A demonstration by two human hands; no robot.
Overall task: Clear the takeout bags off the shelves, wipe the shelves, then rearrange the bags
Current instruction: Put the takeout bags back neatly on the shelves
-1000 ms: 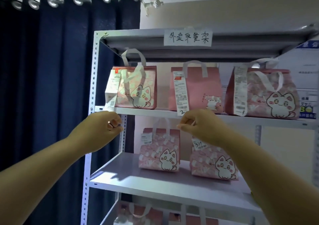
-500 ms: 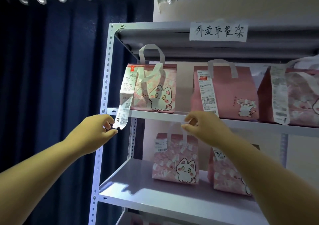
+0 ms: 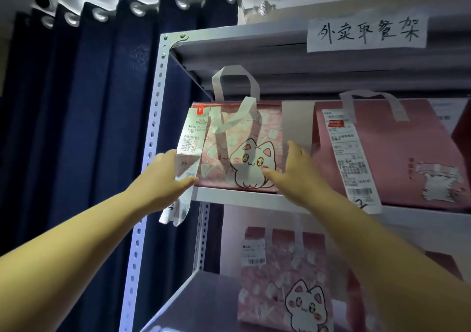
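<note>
Hands, left [image 3: 163, 178] and right [image 3: 295, 171], open, flanking cat bag [image 3: 244, 148]; grip seemingly not closed.

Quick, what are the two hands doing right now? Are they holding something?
Left hand: open, pressed to the left side of the cat bag, over its receipt.
Right hand: open, against the bag's right side.

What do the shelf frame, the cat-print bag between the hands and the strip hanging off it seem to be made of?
Shelf frame: likely painted metal, given its punched holes and corner bolts. Cat-print bag: probably coated fabric or film, slightly glossy, with soft strap handles. Hanging strip: thin printed paper, creased, probably a receipt.
</note>
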